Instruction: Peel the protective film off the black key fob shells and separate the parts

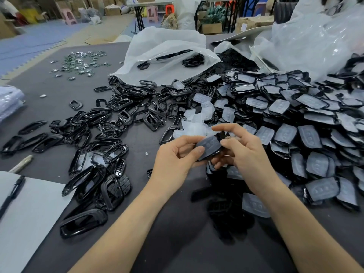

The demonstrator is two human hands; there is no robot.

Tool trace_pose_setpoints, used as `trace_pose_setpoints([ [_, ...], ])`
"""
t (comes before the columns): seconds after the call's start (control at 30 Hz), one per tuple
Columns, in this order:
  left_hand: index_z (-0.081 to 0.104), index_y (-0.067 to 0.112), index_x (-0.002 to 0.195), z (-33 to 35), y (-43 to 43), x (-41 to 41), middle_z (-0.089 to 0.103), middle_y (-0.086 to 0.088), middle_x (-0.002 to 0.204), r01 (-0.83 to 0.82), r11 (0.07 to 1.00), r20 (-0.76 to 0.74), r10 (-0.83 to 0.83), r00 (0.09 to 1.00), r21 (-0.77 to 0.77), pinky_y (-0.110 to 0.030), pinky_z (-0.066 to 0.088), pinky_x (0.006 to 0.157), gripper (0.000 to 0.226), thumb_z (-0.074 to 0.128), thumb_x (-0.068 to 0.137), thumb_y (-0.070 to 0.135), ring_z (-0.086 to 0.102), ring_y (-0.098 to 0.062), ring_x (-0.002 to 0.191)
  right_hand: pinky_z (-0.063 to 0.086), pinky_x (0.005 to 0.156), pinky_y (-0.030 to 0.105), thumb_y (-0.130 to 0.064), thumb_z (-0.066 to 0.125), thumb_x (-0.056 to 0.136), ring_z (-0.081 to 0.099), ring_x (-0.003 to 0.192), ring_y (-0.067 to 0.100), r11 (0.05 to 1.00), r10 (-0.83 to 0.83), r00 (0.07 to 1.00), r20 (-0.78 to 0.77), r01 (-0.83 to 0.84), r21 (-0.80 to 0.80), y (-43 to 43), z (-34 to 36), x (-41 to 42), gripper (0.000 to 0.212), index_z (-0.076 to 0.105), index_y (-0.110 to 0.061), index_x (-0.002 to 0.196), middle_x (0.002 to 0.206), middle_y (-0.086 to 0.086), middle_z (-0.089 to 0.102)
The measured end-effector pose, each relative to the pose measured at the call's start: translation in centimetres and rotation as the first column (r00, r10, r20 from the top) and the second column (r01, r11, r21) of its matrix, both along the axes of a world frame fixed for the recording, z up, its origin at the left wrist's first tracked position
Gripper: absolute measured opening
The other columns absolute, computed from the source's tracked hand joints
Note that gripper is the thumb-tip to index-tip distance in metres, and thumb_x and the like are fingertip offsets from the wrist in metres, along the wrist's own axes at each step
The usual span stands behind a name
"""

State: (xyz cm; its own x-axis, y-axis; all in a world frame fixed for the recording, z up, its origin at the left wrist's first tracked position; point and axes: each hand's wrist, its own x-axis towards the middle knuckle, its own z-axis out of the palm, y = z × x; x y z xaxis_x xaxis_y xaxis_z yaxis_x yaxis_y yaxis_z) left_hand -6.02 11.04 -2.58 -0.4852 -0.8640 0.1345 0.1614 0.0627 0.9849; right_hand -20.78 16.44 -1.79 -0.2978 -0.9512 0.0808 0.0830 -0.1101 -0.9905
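Together — hands (208,154) pinching shell (209,147)

A single wide-angle camera is sitting on the person's head, looking forward and steeply down onto the dark grey felt-covered surface (177,243). It is hanging close above that surface, so both bare forearms are entering from the bottom edge and reaching toward the middle of the frame. Beyond the surface's far edge the lens is taking in the blue foam-tiled floor (39,42) and stacked cartons, bending straight lines near the frame edges. No second view is sharing this scene.
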Motion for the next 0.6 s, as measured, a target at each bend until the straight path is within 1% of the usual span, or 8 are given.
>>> trace_pose_setpoints([
  [0.07, 0.067, 0.011, 0.1, 0.13, 0.02, 0.16, 0.074, 0.004, 0.074, 0.007, 1.0, -0.009, -0.007, 1.0, -0.002, -0.018, 0.056, 0.066, 0.025, 0.055, 0.091, -0.009, 0.071, -0.005, 0.076, 0.051, 0.05, 0.025, 0.006, 0.04, 0.093, 0.062, 0.056, 0.023, 1.0, 0.003, 1.0, -0.002, -0.003, -0.005, -0.03, -0.01, 0.01, 0.036, 0.065, -0.016, 0.106, 0.064, 0.009, 0.06],
  [0.17, 0.069, 0.01, 0.098, 0.25, 0.01, 0.21, 0.075, 0.004, 0.077, 0.011, 1.0, -0.008, -0.011, 1.0, -0.009, -0.018, 0.055, 0.066, 0.026, 0.054, 0.091, -0.01, 0.071, -0.005, 0.077, 0.052, 0.053, 0.025, 0.006, 0.041, 0.094, 0.064, 0.056, 0.022, 1.0, -0.008, 0.999, -0.032, 0.007, -0.021, -0.12, -0.11, -0.02, 0.035, 0.066, -0.017, 0.104, 0.061, 0.005, 0.059],
  [0.23, 0.069, 0.01, 0.096, 0.21, 0.02, 0.13, 0.075, 0.005, 0.077, 0.005, 1.0, -0.007, -0.005, 1.0, -0.013, -0.019, 0.056, 0.066, 0.025, 0.054, 0.091, -0.01, 0.07, -0.005, 0.078, 0.054, 0.054, 0.025, 0.006, 0.043, 0.095, 0.065, 0.056, 0.021, 0.999, -0.02, 0.997, -0.072, 0.018, -0.034, -0.14, -0.16, 0.03, 0.03, 0.067, -0.012, 0.099, 0.061, 0.003, 0.061],
  [0.3, 0.069, 0.009, 0.094, 0.18, -0.01, 0.08, 0.075, 0.003, 0.081, -0.007, 1.0, -0.015, 0.007, 1.0, -0.008, -0.02, 0.056, 0.066, 0.024, 0.055, 0.09, -0.011, 0.071, -0.008, 0.08, 0.056, 0.058, 0.026, 0.005, 0.047, 0.095, 0.068, 0.059, 0.02, 0.998, -0.042, 0.99, -0.138, 0.035, -0.048, -0.16, -0.21, 0.09, 0.025, 0.067, -0.009, 0.09, 0.066, 0.002, 0.065],
  [0.4, 0.068, 0.008, 0.094, 0.12, -0.03, 0.01, 0.075, 0.004, 0.081, -0.031, 0.999, -0.032, 0.031, 0.999, -0.009, -0.019, 0.056, 0.065, 0.024, 0.055, 0.089, -0.012, 0.072, -0.009, 0.079, 0.058, 0.061, 0.028, 0.005, 0.051, 0.092, 0.07, 0.062, 0.021, 0.996, -0.066, 0.981, -0.181, 0.054, -0.069, -0.07, -0.19, 0.11, 0.025, 0.068, -0.011, 0.082, 0.068, 0.001, 0.069],
  [0.5, 0.068, 0.01, 0.092, 0.09, -0.04, -0.01, 0.074, 0.007, 0.08, -0.067, 0.997, -0.032, 0.066, 0.997, -0.029, -0.018, 0.056, 0.065, 0.024, 0.057, 0.089, -0.011, 0.071, -0.008, 0.078, 0.056, 0.063, 0.023, -0.004, 0.058, 0.086, 0.071, 0.065, 0.019, 0.994, -0.059, 0.99, -0.124, 0.047, -0.099, 0.09, -0.06, 0.18, 0.017, 0.07, -0.014, 0.08, 0.069, 0.0, 0.071],
  [0.53, 0.069, 0.011, 0.091, 0.08, -0.03, 0.02, 0.074, 0.007, 0.08, -0.078, 0.996, -0.029, 0.077, 0.997, -0.037, -0.018, 0.056, 0.066, 0.024, 0.058, 0.089, -0.01, 0.071, -0.008, 0.078, 0.056, 0.063, 0.022, -0.006, 0.062, 0.085, 0.072, 0.066, 0.019, 0.993, -0.061, 0.989, -0.136, 0.047, -0.104, 0.11, -0.05, 0.23, 0.013, 0.07, -0.016, 0.08, 0.07, 0.0, 0.071],
  [0.6, 0.069, 0.013, 0.09, 0.0, -0.01, 0.06, 0.073, 0.006, 0.082, -0.103, 0.993, -0.02, 0.102, 0.995, -0.051, -0.019, 0.056, 0.067, 0.023, 0.06, 0.088, -0.008, 0.072, -0.01, 0.078, 0.054, 0.063, 0.018, -0.005, 0.069, 0.085, 0.072, 0.066, 0.016, 0.992, -0.088, 0.972, -0.216, 0.066, -0.109, 0.03, -0.21, 0.3, 0.014, 0.069, -0.018, 0.079, 0.07, 0.002, 0.072],
])
